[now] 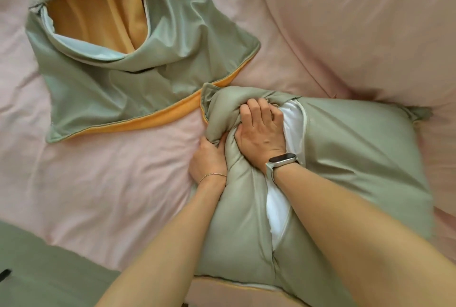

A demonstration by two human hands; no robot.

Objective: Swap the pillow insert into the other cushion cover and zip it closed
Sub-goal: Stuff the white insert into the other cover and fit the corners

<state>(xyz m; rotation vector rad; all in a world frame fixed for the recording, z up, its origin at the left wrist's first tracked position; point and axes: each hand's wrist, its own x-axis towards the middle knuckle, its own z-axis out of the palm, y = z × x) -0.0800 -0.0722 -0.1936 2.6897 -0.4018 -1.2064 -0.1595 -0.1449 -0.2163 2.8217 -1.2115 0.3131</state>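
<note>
A stuffed sage-green cushion cover point(350, 158) lies at the right on the pink bed. Its zip slit gapes along the middle, and the white pillow insert point(277, 210) shows through the gap. My left hand point(208, 161) grips a bunched fold of this cover at its left edge. My right hand point(261, 131), with a watch on the wrist, curls its fingers into the bunched fabric beside the top of the opening. An empty green cover point(138, 84) with orange backing lies flat and open at the upper left.
Pink sheets point(111, 183) cover the bed, and a large pink pillow point(357, 23) fills the upper right. A green blanket point(37, 274) lies at the lower left corner.
</note>
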